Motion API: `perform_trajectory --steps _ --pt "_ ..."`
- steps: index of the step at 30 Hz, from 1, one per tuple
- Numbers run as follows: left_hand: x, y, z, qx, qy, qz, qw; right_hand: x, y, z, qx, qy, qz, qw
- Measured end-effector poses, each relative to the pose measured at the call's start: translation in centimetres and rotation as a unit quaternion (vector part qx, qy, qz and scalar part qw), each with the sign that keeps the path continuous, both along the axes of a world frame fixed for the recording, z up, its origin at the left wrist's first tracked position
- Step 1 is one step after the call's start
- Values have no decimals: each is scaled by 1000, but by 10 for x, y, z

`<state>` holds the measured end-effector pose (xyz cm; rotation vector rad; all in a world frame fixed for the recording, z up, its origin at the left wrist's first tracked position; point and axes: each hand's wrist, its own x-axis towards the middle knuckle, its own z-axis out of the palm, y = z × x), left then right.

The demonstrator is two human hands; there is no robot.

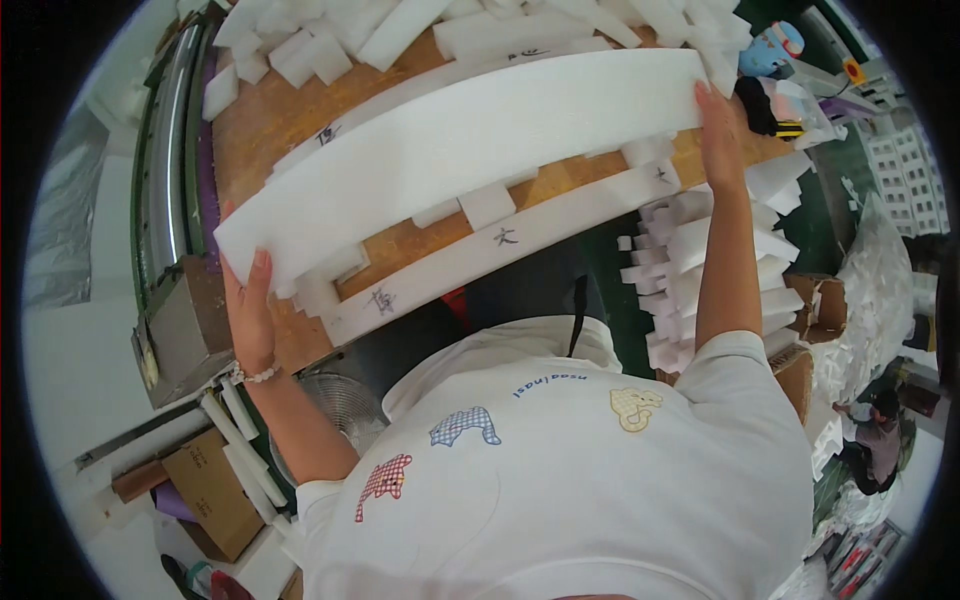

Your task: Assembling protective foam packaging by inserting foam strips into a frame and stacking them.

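A long white foam board [470, 145] spans the workbench between my two hands. My left hand [250, 305] grips its left end, thumb on the near face and the other fingers partly hidden behind the edge. At the right end my right hand [718, 140] holds the corner, fingers along its side. Under and beyond the board lies a white foam frame; its near strip [530, 228] bears dark handwritten marks. Small foam blocks [487, 205] stand inside the near strip, partly covered by the board.
The wooden bench top [245, 130] has a heap of foam offcuts [400, 30] at the back. Stacked foam pieces [700, 270] stand right of my body. A metal roller [180, 140] runs along the left. Cardboard boxes [215, 490] sit lower left; another person [880, 440] is far right.
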<state>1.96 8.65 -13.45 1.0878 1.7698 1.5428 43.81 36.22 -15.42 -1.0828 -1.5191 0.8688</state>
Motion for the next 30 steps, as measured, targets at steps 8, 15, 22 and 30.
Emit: perform_trajectory --steps 8,15,22,30 --pt "-3 -4 -10 4 68 -28 997 7 5 -28 -55 64 22 996" --pt "-8 -17 -39 -17 4 -48 999 19 -5 -38 -21 18 147 989" --pt "-15 -19 -44 -15 133 -40 990 13 -12 -55 50 3 126 991" --pt "-63 -30 -63 -129 135 -11 982 26 -12 -61 71 1 -30 997"
